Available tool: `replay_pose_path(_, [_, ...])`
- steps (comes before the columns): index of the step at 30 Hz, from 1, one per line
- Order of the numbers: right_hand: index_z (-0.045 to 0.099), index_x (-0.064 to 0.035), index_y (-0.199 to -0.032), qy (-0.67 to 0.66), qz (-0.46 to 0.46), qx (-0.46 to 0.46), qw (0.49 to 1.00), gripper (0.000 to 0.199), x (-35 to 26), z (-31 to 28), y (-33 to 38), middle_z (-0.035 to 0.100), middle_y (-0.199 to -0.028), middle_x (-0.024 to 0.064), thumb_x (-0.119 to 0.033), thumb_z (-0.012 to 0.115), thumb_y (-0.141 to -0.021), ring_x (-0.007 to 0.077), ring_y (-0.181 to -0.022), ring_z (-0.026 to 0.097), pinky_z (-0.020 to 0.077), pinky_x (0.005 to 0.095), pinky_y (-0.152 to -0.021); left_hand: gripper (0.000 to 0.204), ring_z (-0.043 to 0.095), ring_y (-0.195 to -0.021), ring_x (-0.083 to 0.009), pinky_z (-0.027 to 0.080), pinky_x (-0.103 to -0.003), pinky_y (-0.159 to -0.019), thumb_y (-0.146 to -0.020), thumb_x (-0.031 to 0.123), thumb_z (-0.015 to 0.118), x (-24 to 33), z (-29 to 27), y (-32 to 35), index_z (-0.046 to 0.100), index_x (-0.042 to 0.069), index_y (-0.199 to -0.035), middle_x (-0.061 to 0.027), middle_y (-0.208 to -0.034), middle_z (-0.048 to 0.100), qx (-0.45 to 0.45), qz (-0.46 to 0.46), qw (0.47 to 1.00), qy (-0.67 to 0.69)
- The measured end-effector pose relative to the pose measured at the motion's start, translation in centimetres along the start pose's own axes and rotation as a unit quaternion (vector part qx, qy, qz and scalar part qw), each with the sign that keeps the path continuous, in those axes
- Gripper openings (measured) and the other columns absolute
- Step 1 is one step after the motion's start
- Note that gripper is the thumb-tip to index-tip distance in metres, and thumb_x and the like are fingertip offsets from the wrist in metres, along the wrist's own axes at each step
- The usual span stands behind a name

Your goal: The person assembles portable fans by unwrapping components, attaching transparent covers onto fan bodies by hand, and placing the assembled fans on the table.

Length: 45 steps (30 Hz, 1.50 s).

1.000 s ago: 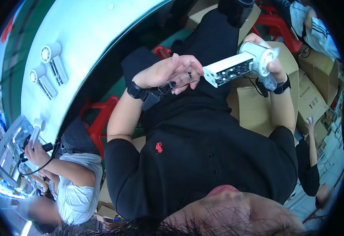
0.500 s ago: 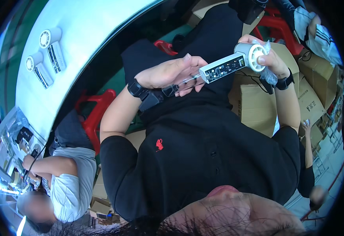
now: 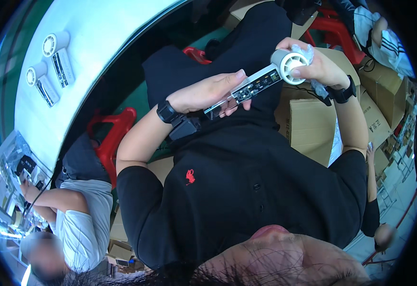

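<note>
A white handheld fan-shaped device, its round vented head [image 3: 292, 66] at the right, is held above my lap. Its handle [image 3: 258, 86] shows a dark circuit board along one side. My right hand [image 3: 320, 69] is closed round the head, thumb on the vented face. Crumpled clear plastic film [image 3: 318, 89] is tucked in that same hand. With thumb above and fingers below, my left hand [image 3: 201, 93] holds a clear plastic cover [image 3: 216, 108] that overlaps the handle's lower end. How far the cover reaches along the handle is hard to see.
Two similar white devices [image 3: 56, 44] [image 3: 36, 74] lie on the white curved table [image 3: 94, 28] at the left. Red stools [image 3: 115, 138] and open cardboard boxes [image 3: 311, 126] stand around me. A person in a light shirt [image 3: 82, 229] works at the lower left; others are at the right.
My right hand has brought the device left and slightly down toward my left hand. More of the handle now lies within the left hand and the clear cover.
</note>
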State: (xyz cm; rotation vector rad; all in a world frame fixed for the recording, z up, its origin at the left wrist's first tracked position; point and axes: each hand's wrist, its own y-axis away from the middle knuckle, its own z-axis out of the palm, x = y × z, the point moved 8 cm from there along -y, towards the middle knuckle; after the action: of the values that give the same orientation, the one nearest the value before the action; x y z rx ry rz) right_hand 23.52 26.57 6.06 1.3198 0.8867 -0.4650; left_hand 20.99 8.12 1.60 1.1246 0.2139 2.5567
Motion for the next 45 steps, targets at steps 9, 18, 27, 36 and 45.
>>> replay_pose_path(9, [0.054, -0.0084, -0.123, -0.034, -0.071, -0.049, 0.996, 0.053, 0.2, 3.7, -1.7, 0.060, -0.108, 0.0050, -0.029, 0.079, -0.081, 0.0137, -0.098, 0.059, 0.0485, 0.0271, -0.085, 0.061, 0.060, -0.067, -0.0093, 0.052, -0.022, -0.061, -0.103, 0.055, 0.031, 0.5, -0.7, -1.8, 0.055, 0.003, -0.123, -0.0071, -0.096, 0.068, 0.093, -0.019, 0.995, 0.019])
replay_pose_path(18, [0.047, -0.0114, -0.135, 0.271, -0.216, 0.008, 0.938, 0.067, -3.4, 4.4, 0.1, 0.058, -0.122, 0.0085, -0.025, 0.081, -0.078, 0.0218, -0.109, 0.059, 0.0465, 0.0351, -0.096, 0.044, 0.065, -0.080, -0.0114, 0.054, -0.024, -0.069, -0.100, 0.038, 0.055, 0.6, -1.3, 0.2, 0.054, 0.004, -0.129, -0.0055, -0.107, 0.067, 0.037, 0.039, 0.998, -0.015])
replay_pose_path(27, [0.062, -0.0034, -0.115, -0.118, -0.112, -0.013, 0.987, 0.040, -0.8, 3.8, -1.4, 0.064, -0.114, 0.0095, -0.037, 0.061, -0.093, 0.0187, -0.105, 0.062, 0.0477, 0.0320, -0.092, 0.044, 0.065, -0.077, -0.0137, 0.052, -0.026, -0.066, -0.097, 0.034, 0.061, 2.1, -0.2, 0.3, 0.053, 0.007, -0.131, -0.0085, -0.096, 0.067, 0.130, 0.018, 0.934, -0.332])
replay_pose_path(36, [0.069, -0.0016, -0.095, -0.156, 0.051, 0.098, 0.982, 0.039, 2.1, 5.8, -1.8, 0.067, -0.082, 0.0056, -0.032, 0.045, -0.099, 0.0112, -0.078, 0.064, 0.0486, 0.0244, -0.072, 0.035, 0.063, -0.067, -0.0127, 0.050, -0.026, -0.060, -0.098, 0.032, 0.061, 2.2, 2.1, 0.9, 0.056, 0.003, -0.116, -0.0076, -0.088, 0.066, 0.171, 0.035, 0.940, -0.294])
replay_pose_path(45, [0.065, -0.0022, -0.091, -0.287, 0.131, 0.159, 0.936, 0.038, 1.4, 9.4, 1.1, 0.065, -0.082, 0.0058, -0.029, 0.039, -0.097, 0.0133, -0.074, 0.062, 0.0487, 0.0252, -0.069, 0.041, 0.068, -0.075, -0.0316, 0.053, -0.038, -0.069, -0.096, 0.036, 0.061, 2.2, 4.6, 3.4, 0.059, -0.002, -0.110, -0.0184, -0.087, 0.068, 0.145, -0.044, 0.965, -0.216])
